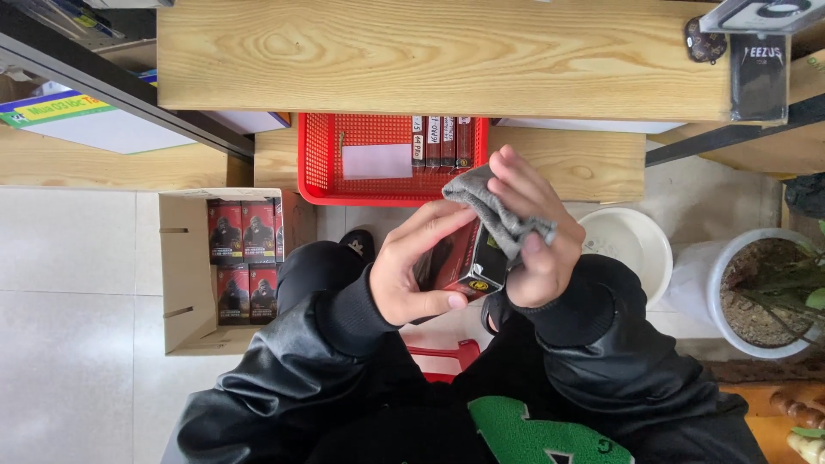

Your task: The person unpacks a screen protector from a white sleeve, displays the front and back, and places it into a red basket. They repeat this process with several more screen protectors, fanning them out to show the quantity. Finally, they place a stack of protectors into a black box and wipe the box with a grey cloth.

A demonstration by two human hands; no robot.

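My left hand grips a small dark red and black box, held up over my lap. My right hand holds a grey cloth pressed against the box's top right end. Both hands touch the box, and my fingers hide much of it. Black shiny sleeves cover my arms.
A red plastic basket with several similar boxes and a white card sits on a low wooden shelf. An open cardboard carton of red boxes stands on the floor at left. A white bowl and a potted plant stand at right. A wooden shelf board spans above.
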